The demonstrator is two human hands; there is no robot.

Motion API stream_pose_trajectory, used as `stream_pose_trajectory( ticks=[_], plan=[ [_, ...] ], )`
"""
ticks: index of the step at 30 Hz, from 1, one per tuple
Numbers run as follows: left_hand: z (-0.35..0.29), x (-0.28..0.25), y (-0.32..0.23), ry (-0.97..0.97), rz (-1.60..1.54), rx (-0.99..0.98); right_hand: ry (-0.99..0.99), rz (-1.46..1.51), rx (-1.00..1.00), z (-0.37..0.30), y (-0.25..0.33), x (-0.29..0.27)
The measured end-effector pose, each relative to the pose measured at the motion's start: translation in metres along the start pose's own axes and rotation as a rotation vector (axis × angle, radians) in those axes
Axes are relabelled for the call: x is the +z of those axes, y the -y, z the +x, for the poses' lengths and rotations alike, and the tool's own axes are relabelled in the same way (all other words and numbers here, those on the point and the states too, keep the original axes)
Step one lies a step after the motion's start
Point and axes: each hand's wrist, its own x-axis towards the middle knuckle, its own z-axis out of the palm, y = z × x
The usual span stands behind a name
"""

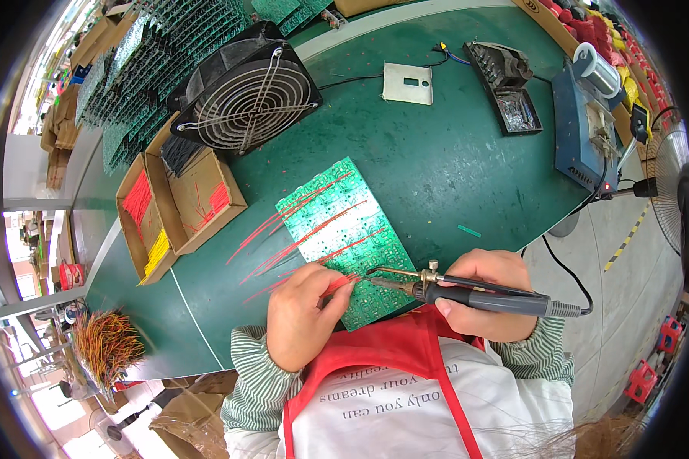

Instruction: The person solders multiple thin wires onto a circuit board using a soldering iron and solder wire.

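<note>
A green circuit board panel [364,229] lies at a slant on the green table in front of me. Several red wires [314,227] stick out from it toward the left. Pinched between the thumb and fingers of my left hand [305,312] are red wires, held low over the board's left part. My right hand [491,294] grips a soldering iron [497,300] with a thin brass feed tube along its top. Its tip meets the board close beside my left fingertips. The exact contact spot is too small to make out.
A black fan [245,96] stands behind a cardboard box [177,218] of red, yellow and black wires. Stacked circuit boards [153,73] rise at far left. A blue solder feeder [582,126] with a wire spool [597,70] and a black iron stand [505,84] are at right.
</note>
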Motion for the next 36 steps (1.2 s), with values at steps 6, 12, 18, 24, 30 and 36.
stream_pose_trajectory(
  ticks=[6, 12, 18, 24, 30, 36],
  plan=[
    [0.001, 0.001, 0.001, 0.006, 0.043, 0.027, 0.01, -0.018, 0.027, 0.0, 0.0, -0.002],
    [0.001, -0.001, -0.002, 0.004, 0.042, 0.0, -0.039, -0.033, -0.033, 0.0, 0.002, -0.006],
    [0.002, -0.039, 0.008, -0.272, 0.335, -0.082, -0.045, -0.039, -0.004, -0.006, 0.003, -0.013],
    [0.005, -0.027, -0.018, -0.184, 0.271, 0.047, -0.061, -0.088, -0.021, -0.01, 0.0, -0.016],
    [0.008, -0.009, -0.007, 0.03, 0.189, 0.119, -0.07, -0.053, 0.0, -0.009, 0.003, -0.013],
    [0.007, -0.004, -0.003, 0.041, 0.107, 0.064, -0.024, -0.004, -0.016, -0.003, 0.001, -0.003]
  ],
)
